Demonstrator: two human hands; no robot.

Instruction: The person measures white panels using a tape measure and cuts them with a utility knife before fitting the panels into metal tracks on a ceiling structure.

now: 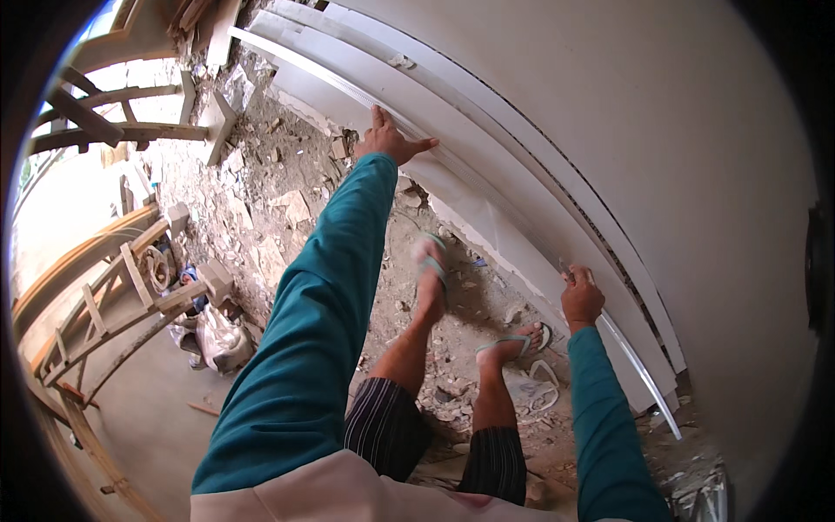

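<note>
A long, thin white strip point(300, 63), perforated along part of its length, lies slantwise across a stack of pale flat boards point(439, 109). My left hand point(385, 139) rests on the strip's upper part and the board edge, fingers stretched and thumb spread to the right. Farther down, my right hand point(582, 297) is closed at the strip. Its fingers are curled together, and a thin tip seems to show by them, too small to name. Past this hand the strip's shiny lower end sticks out.
A large pale panel point(696, 174) rises on the right. Broken rubble point(291, 206) covers the ground around my sandalled feet. Wooden trestles point(130, 132) and a ladder-like wooden frame point(130, 277) stand at left, near a crumpled bag point(223, 337). A loose sandal point(541, 387) lies by my foot.
</note>
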